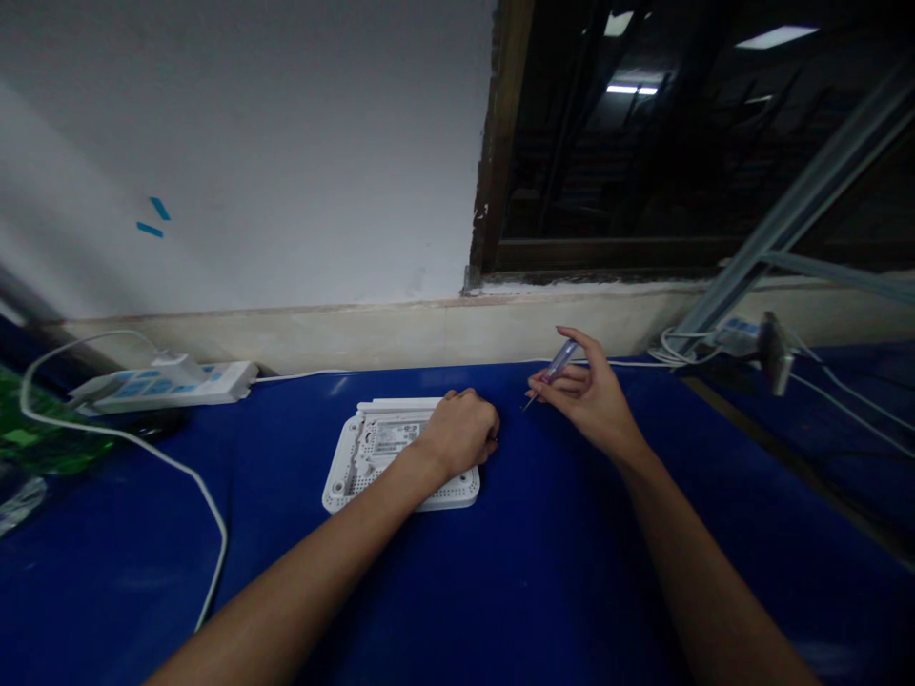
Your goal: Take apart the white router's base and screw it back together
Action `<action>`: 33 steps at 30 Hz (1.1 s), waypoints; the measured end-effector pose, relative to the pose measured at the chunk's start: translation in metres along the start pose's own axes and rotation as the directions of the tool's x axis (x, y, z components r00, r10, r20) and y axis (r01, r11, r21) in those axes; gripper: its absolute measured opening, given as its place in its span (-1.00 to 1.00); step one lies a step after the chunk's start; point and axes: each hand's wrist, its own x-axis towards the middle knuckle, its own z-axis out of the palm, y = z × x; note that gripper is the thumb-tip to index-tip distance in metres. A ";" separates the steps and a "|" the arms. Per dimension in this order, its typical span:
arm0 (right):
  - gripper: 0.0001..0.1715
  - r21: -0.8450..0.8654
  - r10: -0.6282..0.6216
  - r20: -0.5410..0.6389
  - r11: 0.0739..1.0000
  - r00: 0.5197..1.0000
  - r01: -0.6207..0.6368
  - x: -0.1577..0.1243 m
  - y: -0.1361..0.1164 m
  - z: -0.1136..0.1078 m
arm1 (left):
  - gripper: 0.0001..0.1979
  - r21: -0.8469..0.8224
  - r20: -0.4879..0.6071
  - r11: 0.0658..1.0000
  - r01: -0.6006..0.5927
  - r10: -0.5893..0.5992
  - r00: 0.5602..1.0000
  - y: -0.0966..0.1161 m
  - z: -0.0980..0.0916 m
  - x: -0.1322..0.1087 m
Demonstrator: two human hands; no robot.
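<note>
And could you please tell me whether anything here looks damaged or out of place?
Yes: the wall edge beside the dark window looks ragged and chipped, unlike the smoother wall next to it. The white device shows no obvious damage, though the left hand hides part of it.

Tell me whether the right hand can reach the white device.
Likely yes: the right hand is nearby, holding a screwdriver, but the left hand and forearm partly cover the white device.

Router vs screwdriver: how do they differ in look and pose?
The router is white and opaque; the screwdriver has a see-through, purplish handle.
The router is wide and boxy, the screwdriver slim.
The router lies flat on the table; the screwdriver tilts, tip down, in the right hand.
</note>
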 end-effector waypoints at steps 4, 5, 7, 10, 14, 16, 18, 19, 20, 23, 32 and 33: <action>0.16 -0.022 -0.005 0.014 1.000 1.000 0.005 0.000 0.002 0.001 | -0.97 -0.020 -0.003 1.000 0.005 -0.005 1.000 0.001 0.000 0.000; 0.16 -0.023 -0.004 0.017 1.000 1.000 0.005 0.000 0.003 0.001 | -0.96 -0.025 -0.003 1.000 0.004 -0.004 1.000 0.001 -0.001 0.000; 0.17 -0.019 0.000 0.020 1.000 1.000 0.000 0.000 0.004 0.001 | -0.96 -0.035 -0.003 0.999 -0.001 0.001 1.000 0.001 -0.001 0.000; 0.15 -0.028 -0.002 0.036 1.000 0.999 0.003 -0.001 0.005 0.002 | -0.95 -0.049 -0.005 0.999 -0.008 0.007 1.000 0.001 -0.001 0.001; 0.12 -0.045 -0.011 0.046 0.999 0.999 0.013 -0.002 0.005 0.003 | -0.97 -0.071 -0.019 0.997 -0.008 0.006 1.000 0.001 0.002 0.001; 0.14 -0.040 -0.005 0.042 0.999 0.999 0.007 -0.002 0.005 0.004 | -0.96 -0.087 -0.033 0.996 -0.007 0.004 0.999 0.000 0.003 0.001; 0.16 -0.032 0.007 0.038 0.999 0.999 -0.005 -0.002 0.004 0.004 | -0.97 -0.105 -0.062 0.994 -0.009 0.003 0.998 -0.001 0.002 -0.003; 0.16 -0.029 0.012 0.038 1.000 0.999 -0.011 -0.002 0.004 0.005 | -0.94 -0.114 -0.085 0.993 -0.010 0.000 0.996 -0.003 0.001 -0.006; 0.15 -0.027 0.017 0.041 1.000 0.999 -0.016 -0.003 0.004 0.005 | -0.89 -0.122 -0.111 0.993 -0.010 -0.004 0.994 -0.005 -0.002 -0.011; 0.14 -0.020 0.016 0.051 1.000 0.999 -0.015 -0.003 0.003 0.007 | -0.68 -0.142 -0.182 0.990 0.000 -0.027 0.983 -0.016 -0.015 -0.037; 0.02 -0.001 -0.055 0.129 0.998 0.990 0.056 -0.014 -0.013 0.041 | -0.06 -0.132 -0.086 0.990 0.058 -0.069 0.994 -0.065 -0.017 -0.127; -0.02 -0.008 -0.077 0.143 0.997 0.987 0.079 -0.017 -0.015 0.046 | -0.06 -0.130 -0.095 0.989 0.065 -0.078 0.992 -0.069 -0.014 -0.130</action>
